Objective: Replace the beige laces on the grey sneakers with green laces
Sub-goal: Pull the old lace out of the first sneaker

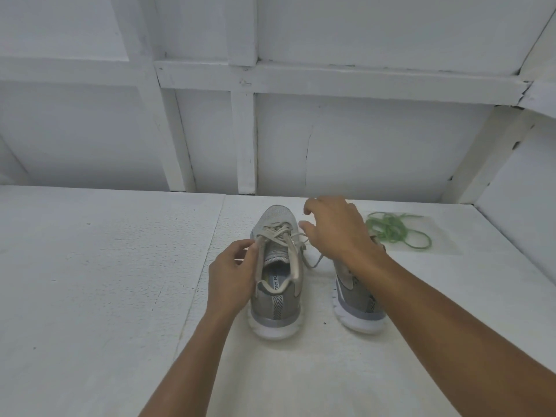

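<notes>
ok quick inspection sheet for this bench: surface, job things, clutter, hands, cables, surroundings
surface: white textured tabletop with panel seams
job's things: left sneaker heel toward the camera, beige laces loosened but threaded; right sneaker partly hidden by the arm; green laces piled loose at the far right
clutter: clear sheet under the green laces
grippers: left hand grips the left sneaker's eyelet edge with its fingers; right hand over the gap between the sneakers, a lace end runs under it, hold unclear
cables: nothing seen
surroundings: white panelled wall
</notes>
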Tool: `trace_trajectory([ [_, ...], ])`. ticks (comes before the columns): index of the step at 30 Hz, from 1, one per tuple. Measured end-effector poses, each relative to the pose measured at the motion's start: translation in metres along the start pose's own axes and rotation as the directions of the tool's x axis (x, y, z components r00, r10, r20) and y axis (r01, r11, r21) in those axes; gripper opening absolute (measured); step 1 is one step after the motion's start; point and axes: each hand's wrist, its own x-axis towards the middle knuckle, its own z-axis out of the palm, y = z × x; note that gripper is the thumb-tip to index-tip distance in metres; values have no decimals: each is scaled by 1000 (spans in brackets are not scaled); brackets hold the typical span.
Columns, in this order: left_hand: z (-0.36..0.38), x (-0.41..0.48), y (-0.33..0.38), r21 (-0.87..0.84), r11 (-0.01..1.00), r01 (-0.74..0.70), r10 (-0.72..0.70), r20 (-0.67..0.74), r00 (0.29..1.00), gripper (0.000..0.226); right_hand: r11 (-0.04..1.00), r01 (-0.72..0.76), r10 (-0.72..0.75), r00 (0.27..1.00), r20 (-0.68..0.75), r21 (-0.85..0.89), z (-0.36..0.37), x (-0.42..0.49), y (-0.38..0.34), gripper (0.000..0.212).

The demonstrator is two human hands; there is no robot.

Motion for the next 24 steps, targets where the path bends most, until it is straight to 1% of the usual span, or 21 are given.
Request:
trace_trajectory([
  [2, -5, 3, 5, 36, 998, -42, 41, 35, 999, 23, 988, 1, 11, 997, -78, 156, -6, -10, -8, 20],
  [3, -8, 5, 8, 74, 995, -73, 70, 41, 997, 23, 972, -19, 40, 996, -85, 234, -8, -16, -11, 17],
  [5, -12, 10, 14, 154, 977, -150, 146, 41, 988, 19, 921, -101, 110, 994, -2, 375, -11, -26, -17, 15],
  [6, -13, 13, 19, 178, 965, -193, 188, 48, 981, 14, 903, -143, 132, 990, 56, 406, -9, -31, -20, 18],
  [8, -12, 19, 29, 226, 930, -290, 278, 88, 957, 8, 903, -201, 164, 978, 128, 381, 1, -38, -23, 26],
  [9, -10, 22, 33, 266, 899, -348, 327, 123, 937, 10, 906, -219, 182, 974, 135, 362, 7, -40, -24, 28],
  [11, -6, 29, 41, 374, 799, -471, 404, 246, 881, 16, 901, -246, 211, 968, 134, 356, 20, -43, -25, 31],
  [13, -3, 34, 45, 457, 676, -578, 430, 392, 813, 18, 873, -271, 241, 962, 124, 405, 30, -46, -28, 33],
  [15, -1, 39, 45, 492, 601, -630, 409, 488, 771, 19, 843, -272, 266, 961, 79, 463, 37, -49, -31, 39],
  [18, 3, 42, 46, 505, 570, -648, 388, 530, 754, 22, 799, -267, 306, 952, 18, 538, 47, -54, -34, 38],
  [21, 9, 43, 49, 504, 522, -689, 414, 556, 721, 23, 743, -307, 365, 931, 25, 594, 56, -55, -33, 34],
  [24, 9, 45, 48, 488, 518, -703, 446, 547, 708, 22, 715, -321, 391, 920, 25, 621, 60, -55, -35, 35],
])
